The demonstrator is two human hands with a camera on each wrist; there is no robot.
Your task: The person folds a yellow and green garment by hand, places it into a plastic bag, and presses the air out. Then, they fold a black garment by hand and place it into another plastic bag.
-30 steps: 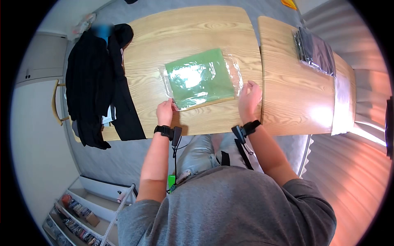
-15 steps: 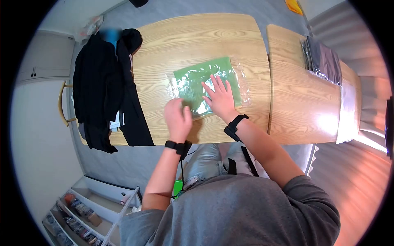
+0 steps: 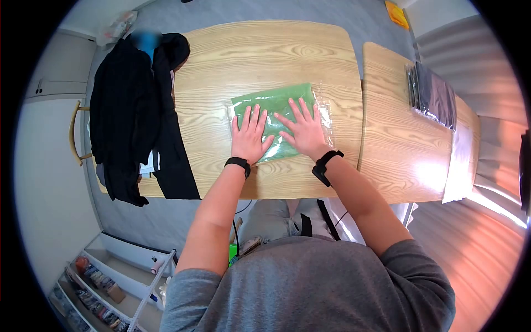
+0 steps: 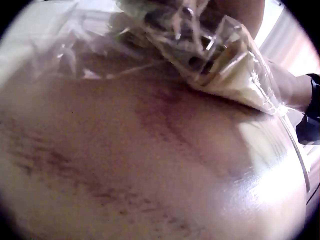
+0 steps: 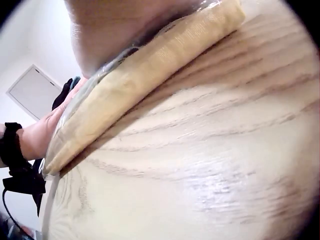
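A folded green item in a clear plastic bag point(image 3: 276, 95) lies flat on the wooden table point(image 3: 221, 61). My left hand point(image 3: 250, 135) rests on its left part, fingers straight and spread, thumb out to the right. On the right part lies my right hand point(image 3: 306, 127), palm down with fingers spread and straight. From the right wrist, the bagged item's front edge point(image 5: 145, 75) shows as a thick pale-yellow fold against the table. The left wrist view shows crinkled clear plastic point(image 4: 230, 55) around a yellowish corner.
Black clothes point(image 3: 124, 110) lie over the table's left side. On a second table point(image 3: 398, 138) at the right sits a stack of dark items in clear bags point(image 3: 434, 94), with a whitish sheet point(image 3: 460, 160) along the edge. A shelf unit point(image 3: 116, 276) stands lower left.
Both hands have moved from the bag's left and right edges onto its top. The right hand came down flat first, then the left beside it.
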